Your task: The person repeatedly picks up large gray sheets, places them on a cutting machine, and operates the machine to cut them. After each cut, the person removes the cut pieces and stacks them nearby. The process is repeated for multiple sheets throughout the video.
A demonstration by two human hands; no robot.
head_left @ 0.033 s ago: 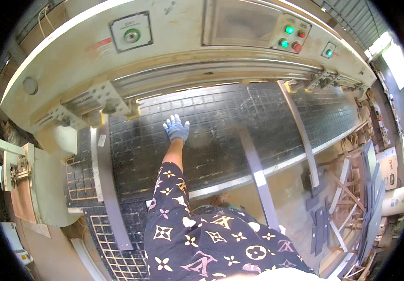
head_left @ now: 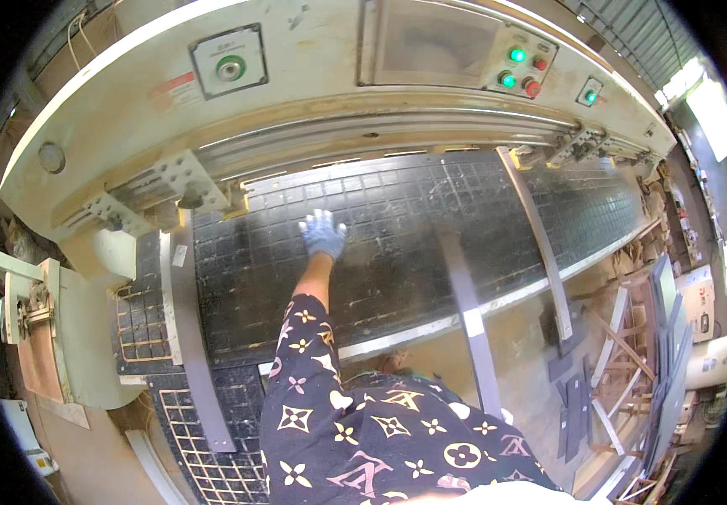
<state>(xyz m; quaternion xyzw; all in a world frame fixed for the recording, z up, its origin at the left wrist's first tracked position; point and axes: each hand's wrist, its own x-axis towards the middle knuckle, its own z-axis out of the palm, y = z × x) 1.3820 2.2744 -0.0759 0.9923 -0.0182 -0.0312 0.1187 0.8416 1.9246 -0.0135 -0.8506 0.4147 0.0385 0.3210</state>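
My left hand point(head_left: 323, 236), in a blue glove with white fingertips, is open. Its slightly blurred fingers spread over the black gridded machine bed point(head_left: 279, 286); whether the palm presses on it I cannot tell. To its right, a long dark grey strip point(head_left: 479, 358) with a white label reaches over the bed's near edge, its far end smeared by motion. At the strip's near end, a small white patch may be a gloved fingertip of my right hand point(head_left: 506, 417); patterned black cloth hides the rest. A similar strip point(head_left: 199, 362) lies across the bed's left part.
A third strip point(head_left: 540, 244) crosses the bed on the right. Above the bed runs the pale machine housing point(head_left: 313, 63) with a rail, clamps and lit green buttons point(head_left: 517, 55). Dark pieces point(head_left: 576, 412) and a wooden frame point(head_left: 620, 362) stand at lower right.
My left hand has shifted slightly right over the bed. The middle strip's far end has also swung a little to the right.
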